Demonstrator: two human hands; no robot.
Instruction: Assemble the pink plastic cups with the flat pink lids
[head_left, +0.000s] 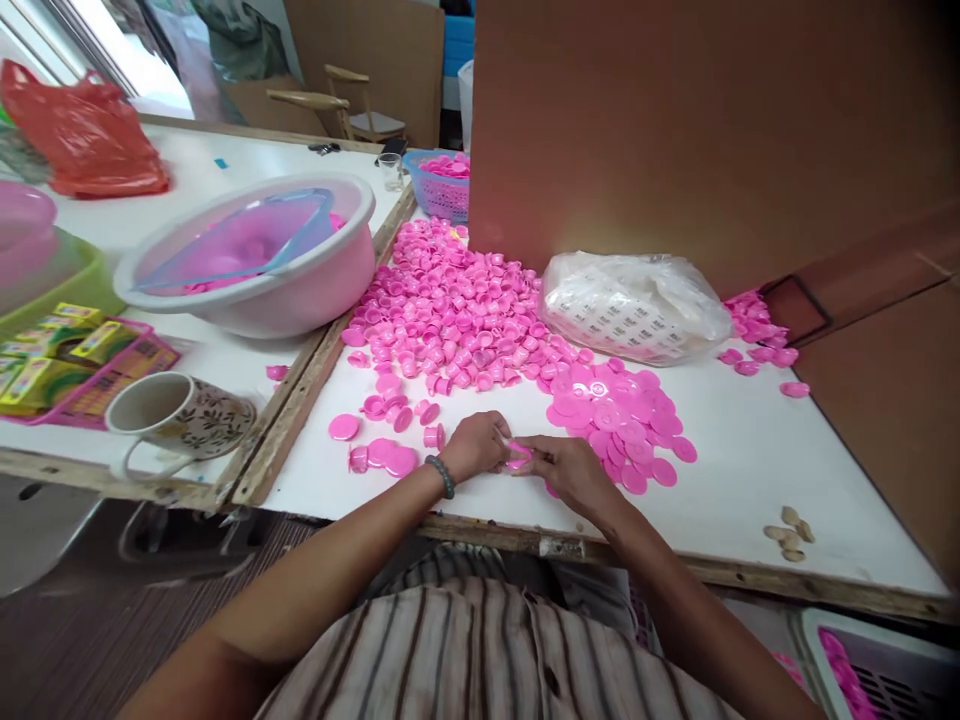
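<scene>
My left hand (475,446) and my right hand (568,470) meet at the near edge of the white table (750,470). Both are closed on one small pink plastic piece (516,457) held between the fingertips. A big heap of pink cup-shaped caps (450,310) lies beyond my hands. A flatter pile of pink round discs (622,420) lies just right of my right hand. A few loose pink caps (382,455) sit left of my left hand.
A clear bag of printed labels (634,305) rests against a brown board (712,130). On the left table stand a pink basin (255,260), a flowered mug (176,420), a tray of yellow boxes (75,360) and a red bag (82,130). A purple basket (442,185) is farther back.
</scene>
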